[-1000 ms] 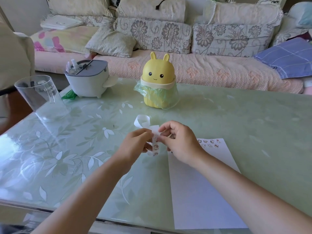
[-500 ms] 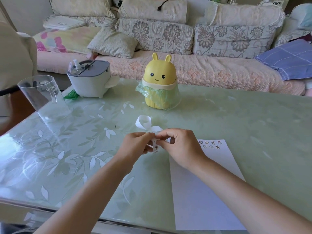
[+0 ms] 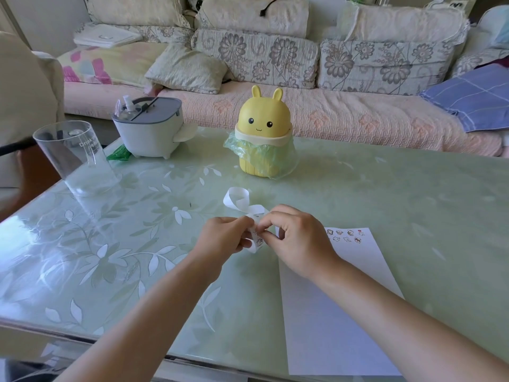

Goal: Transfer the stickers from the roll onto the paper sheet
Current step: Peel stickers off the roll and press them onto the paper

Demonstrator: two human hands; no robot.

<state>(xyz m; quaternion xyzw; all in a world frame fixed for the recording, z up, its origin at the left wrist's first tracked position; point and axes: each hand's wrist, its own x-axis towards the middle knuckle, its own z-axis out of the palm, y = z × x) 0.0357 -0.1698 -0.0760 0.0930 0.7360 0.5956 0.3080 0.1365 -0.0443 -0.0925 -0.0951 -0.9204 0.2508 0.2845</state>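
Sticker roll (image 3: 239, 202) was held low over the counter (image 3: 385, 194), its loose loop trailing beyond the hands. Its strip was pinched by the left hand (image 3: 223, 239), whose curled fingers (image 3: 242, 223) hid part of it, and by the right hand (image 3: 298, 238) between thumb and forefinger. Whether a sticker was being peeled could not be made out. Beneath the right forearm the paper sheet (image 3: 330, 312) was laid flat, partly covered; a few stickers (image 3: 345, 236) were seen near its far edge.
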